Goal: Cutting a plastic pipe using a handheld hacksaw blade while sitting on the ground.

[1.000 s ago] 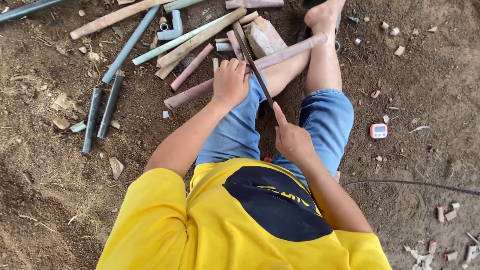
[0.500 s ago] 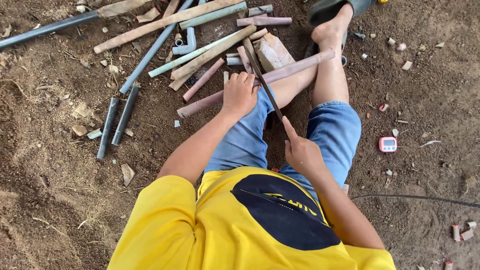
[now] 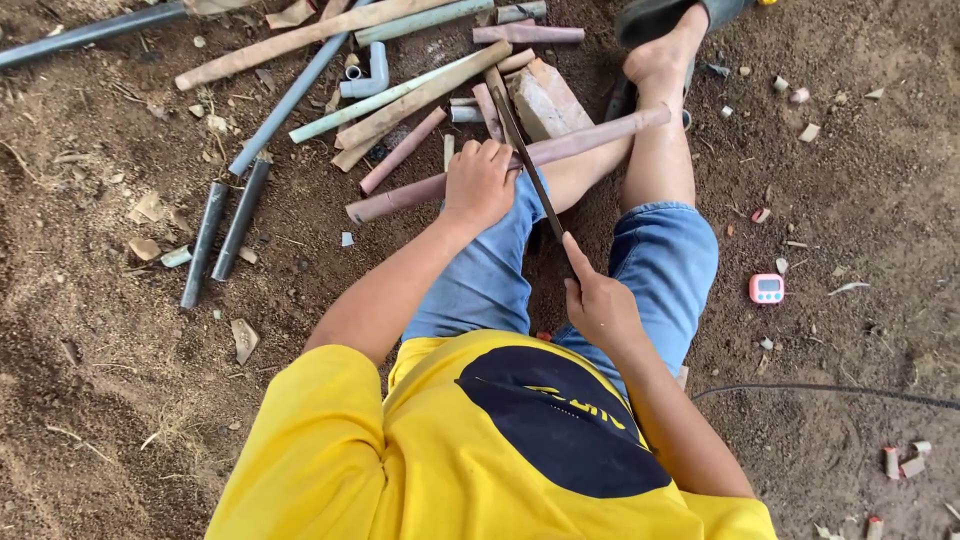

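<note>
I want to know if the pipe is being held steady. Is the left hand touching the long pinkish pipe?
Touching. The head view shows the left hand pressed down on the long pinkish pipe, its fingers wrapped over it beside the thin saw blade.

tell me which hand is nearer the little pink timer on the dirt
Right. The right hand holds the saw blade just left of the timer; the left hand presses the pipe farther off.

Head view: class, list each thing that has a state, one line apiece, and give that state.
Left hand: pressing down on the pink pipe.
Right hand: gripping the saw blade's near end.
Saw blade: slanted across the pipe.
Pink pipe: lying across the legs.
Brick: lying beside the pipes.
Pink timer: lying on dirt.
</note>
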